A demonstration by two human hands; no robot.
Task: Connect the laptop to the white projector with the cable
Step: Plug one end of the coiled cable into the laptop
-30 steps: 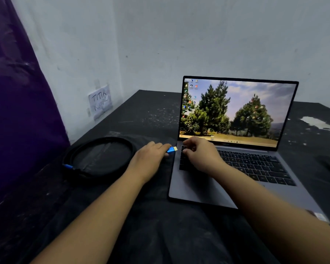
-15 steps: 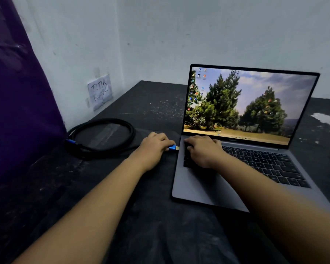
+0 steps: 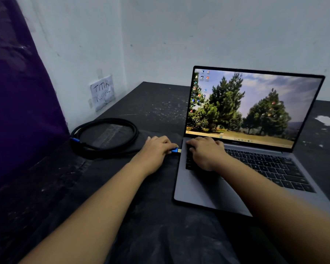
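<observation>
My left hand [image 3: 156,149] pinches the blue plug [image 3: 174,150] of the coiled black cable [image 3: 105,138] at the left edge of the open grey laptop [image 3: 236,168] on the dark counter [image 3: 151,225], while my right hand [image 3: 206,152] rests flat, fingers [image 3: 193,144] loosely spread, on its keyboard.

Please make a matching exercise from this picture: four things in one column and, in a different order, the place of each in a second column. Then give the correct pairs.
Things:
1. left hand
2. right hand
3. coiled cable
4. paper note

Places:
A. stuck on the wall
B. on the laptop keyboard
C. lying on the table, by the purple sheet
D. holding the blue plug at the laptop's side

Pairs: 1-D, 2-B, 3-C, 4-A
</observation>
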